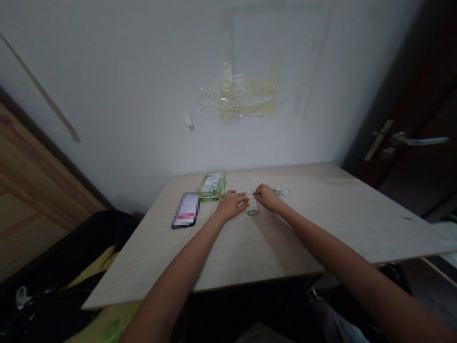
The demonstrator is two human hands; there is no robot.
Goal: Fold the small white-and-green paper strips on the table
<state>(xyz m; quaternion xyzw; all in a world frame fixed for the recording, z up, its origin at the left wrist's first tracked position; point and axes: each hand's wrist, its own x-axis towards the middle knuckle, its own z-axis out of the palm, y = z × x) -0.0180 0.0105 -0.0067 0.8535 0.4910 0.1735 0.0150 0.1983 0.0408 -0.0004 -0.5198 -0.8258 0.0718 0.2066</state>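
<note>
A small pink-and-white patterned packet or roll point(252, 207) with yellow marks lies on the table between my hands; its exact kind is unclear. My left hand point(231, 206) reaches it from the left, fingers spread and the fingertips touching its side. At its upper right edge, the fingers of my right hand point(268, 196) are pinched together. Whatever is between those fingertips is too small to make out. Just behind the right hand lies a small pale-green strip or wrapper point(282, 192), partly covered by the hand.
Left of my hands, a stack of green-and-white packets point(212, 185) sits near the wall. A phone point(186, 209) with a blurred screen lies in front of it. The pale wooden table point(221, 257) meets a tape-marked wall point(246, 95). A dark door point(421, 138) stands at right.
</note>
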